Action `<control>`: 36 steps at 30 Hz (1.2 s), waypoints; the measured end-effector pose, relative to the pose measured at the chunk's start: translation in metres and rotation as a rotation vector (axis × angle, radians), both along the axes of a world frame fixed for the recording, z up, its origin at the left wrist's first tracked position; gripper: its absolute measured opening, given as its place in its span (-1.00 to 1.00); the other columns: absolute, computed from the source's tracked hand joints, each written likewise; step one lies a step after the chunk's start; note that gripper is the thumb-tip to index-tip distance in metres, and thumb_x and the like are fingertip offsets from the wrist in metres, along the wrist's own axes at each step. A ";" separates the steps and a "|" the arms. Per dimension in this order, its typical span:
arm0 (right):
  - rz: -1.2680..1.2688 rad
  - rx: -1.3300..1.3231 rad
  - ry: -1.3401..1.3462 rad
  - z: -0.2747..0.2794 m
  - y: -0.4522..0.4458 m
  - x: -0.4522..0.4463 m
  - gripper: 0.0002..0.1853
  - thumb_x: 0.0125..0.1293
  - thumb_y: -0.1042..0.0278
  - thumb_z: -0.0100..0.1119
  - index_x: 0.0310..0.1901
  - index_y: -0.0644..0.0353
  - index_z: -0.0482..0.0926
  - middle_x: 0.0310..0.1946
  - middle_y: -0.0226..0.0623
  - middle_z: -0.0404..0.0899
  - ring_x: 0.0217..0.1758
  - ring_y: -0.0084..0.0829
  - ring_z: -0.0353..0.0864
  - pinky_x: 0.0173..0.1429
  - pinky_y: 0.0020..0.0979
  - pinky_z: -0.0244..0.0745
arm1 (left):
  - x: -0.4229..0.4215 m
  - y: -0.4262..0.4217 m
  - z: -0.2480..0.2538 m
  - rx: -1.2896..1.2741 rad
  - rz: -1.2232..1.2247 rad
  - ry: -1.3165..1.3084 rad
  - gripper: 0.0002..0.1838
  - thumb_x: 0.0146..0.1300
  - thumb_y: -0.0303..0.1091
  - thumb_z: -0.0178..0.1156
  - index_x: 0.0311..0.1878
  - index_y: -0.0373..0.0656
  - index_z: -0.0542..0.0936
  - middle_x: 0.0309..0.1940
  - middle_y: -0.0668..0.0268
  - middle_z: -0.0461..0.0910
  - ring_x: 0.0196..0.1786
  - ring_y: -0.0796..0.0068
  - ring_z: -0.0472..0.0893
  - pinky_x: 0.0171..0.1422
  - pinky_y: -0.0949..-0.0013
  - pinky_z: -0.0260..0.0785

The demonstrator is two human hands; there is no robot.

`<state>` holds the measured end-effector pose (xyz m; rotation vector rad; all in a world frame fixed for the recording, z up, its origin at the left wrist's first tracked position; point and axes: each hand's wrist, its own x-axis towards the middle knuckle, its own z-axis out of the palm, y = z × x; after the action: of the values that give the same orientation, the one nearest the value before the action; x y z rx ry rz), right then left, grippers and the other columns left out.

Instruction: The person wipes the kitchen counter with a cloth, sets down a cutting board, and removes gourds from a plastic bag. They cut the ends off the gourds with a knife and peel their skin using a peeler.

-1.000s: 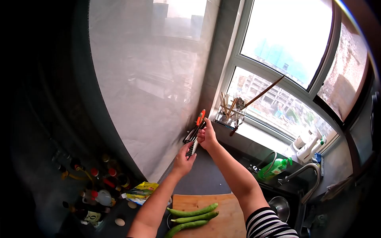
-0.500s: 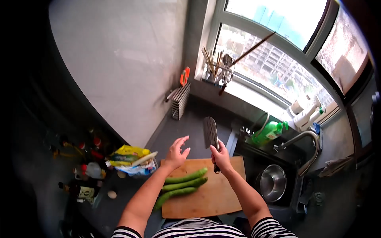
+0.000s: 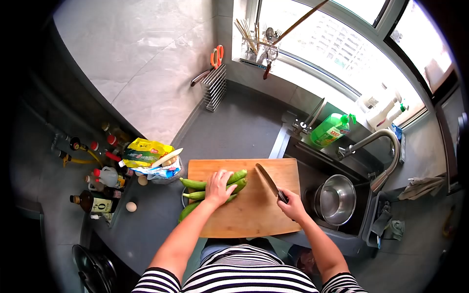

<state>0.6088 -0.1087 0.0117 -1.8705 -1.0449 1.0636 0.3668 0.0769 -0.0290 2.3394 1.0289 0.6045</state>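
Several long green vegetables (image 3: 194,184) lie on the left part of a wooden cutting board (image 3: 254,219), their left ends past its edge. My left hand (image 3: 218,187) rests on them with its fingers spread, covering their middles. Over the right part of the board, my right hand (image 3: 292,205) is closed around the handle of a knife (image 3: 267,178), whose blade points away and to the left. A gap of bare board separates the blade from the vegetables.
A metal knife rack (image 3: 214,88) holds orange-handled scissors (image 3: 217,56). At the right, a steel bowl (image 3: 337,200) sits in the sink below the faucet (image 3: 371,139). Bottles (image 3: 93,201), an egg (image 3: 131,206) and a yellow package (image 3: 145,153) are at the left.
My right hand has brought the knife from the rack down over the board, its blade now lower. My left hand has moved from the air onto the vegetables. The view has tilted down.
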 end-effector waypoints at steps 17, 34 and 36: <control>-0.289 -0.005 -0.018 -0.010 -0.038 0.017 -0.86 0.27 0.37 0.08 -0.28 0.26 0.56 -0.63 -0.47 0.51 -0.65 -0.66 0.44 -0.53 -0.51 0.39 | 0.085 -0.007 0.072 0.225 -0.262 0.183 -0.67 0.21 -0.14 0.28 -0.07 -0.12 0.54 -0.15 0.20 0.50 -0.01 0.15 0.51 0.03 0.07 0.35; -0.425 0.079 -0.162 -0.002 -0.124 0.015 -0.67 0.26 0.44 0.13 0.07 0.21 0.59 -0.67 -0.18 0.38 -0.63 -0.55 0.32 -0.45 -0.44 0.34 | 0.156 -0.082 -0.033 0.096 -0.305 0.157 -0.60 0.08 -0.16 0.39 0.00 0.01 0.60 -0.12 0.29 0.53 -0.01 0.19 0.51 0.06 0.11 0.31; -0.400 0.051 -0.192 0.004 -0.121 0.014 -0.66 0.26 0.43 0.11 0.07 0.19 0.59 -0.65 -0.10 0.43 -0.62 -0.39 0.41 -0.41 -0.37 0.39 | 0.156 -0.083 -0.032 0.072 -0.292 0.171 -0.60 0.07 -0.16 0.39 -0.01 0.02 0.60 -0.10 0.28 0.53 0.01 0.19 0.50 0.09 0.10 0.31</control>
<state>0.6225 -0.2298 0.0161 -2.0575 -0.7455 0.6306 0.5228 -0.0060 -0.0609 2.5757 0.7239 0.3388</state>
